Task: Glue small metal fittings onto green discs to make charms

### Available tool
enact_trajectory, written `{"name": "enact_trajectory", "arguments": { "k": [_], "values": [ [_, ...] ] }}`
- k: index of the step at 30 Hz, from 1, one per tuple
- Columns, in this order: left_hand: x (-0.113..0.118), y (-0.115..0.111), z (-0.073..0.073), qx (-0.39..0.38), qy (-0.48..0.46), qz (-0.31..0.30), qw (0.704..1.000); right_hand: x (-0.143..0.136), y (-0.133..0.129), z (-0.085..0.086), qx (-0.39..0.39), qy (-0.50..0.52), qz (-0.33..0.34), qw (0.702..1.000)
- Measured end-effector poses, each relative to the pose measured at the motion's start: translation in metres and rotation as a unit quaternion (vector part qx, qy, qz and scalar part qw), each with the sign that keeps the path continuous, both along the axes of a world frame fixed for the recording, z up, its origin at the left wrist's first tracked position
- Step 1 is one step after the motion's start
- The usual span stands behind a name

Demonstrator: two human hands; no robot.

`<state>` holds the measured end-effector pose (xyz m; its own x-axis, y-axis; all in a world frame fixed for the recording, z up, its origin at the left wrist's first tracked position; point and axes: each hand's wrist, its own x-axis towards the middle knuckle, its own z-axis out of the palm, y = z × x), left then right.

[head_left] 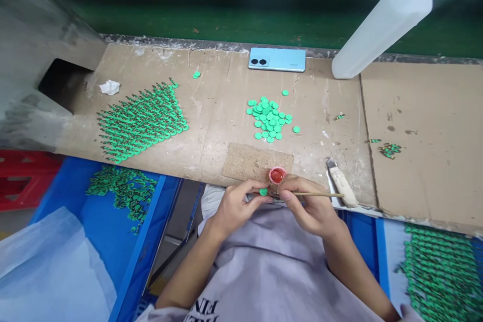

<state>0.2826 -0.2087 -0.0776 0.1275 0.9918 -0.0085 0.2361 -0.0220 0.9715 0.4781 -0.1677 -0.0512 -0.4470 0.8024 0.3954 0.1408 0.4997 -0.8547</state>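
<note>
Between thumb and fingers, my left hand [237, 206] pinches a small green disc [263, 192] at the table's front edge. My right hand [309, 204] is closed around a thin wooden stick [320, 194], its tip pointing left, close to the disc; whether they touch I cannot tell. Just beyond the fingers stands a small round pot of red paint-like stuff [277, 175], on a brown board [237, 161]. A loose pile of green discs [268, 118] lies further back on the cardboard-covered table [211, 126].
Rows of green discs with dark attached parts [143, 121] cover the left side. A phone [277, 59] and a tall white bottle [381, 30] stand at the back. A utility knife [342, 183] lies right. Blue trays [132, 271] flank my lap.
</note>
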Motion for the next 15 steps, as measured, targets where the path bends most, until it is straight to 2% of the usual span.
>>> {"name": "enact_trajectory", "arguments": {
  "k": [15],
  "values": [
    [-0.0006, 0.0014, -0.0004, 0.034, 0.024, -0.01, 0.999, -0.0003, 0.0, -0.0005, -0.004, -0.009, 0.013, 1.0]
  ]
}}
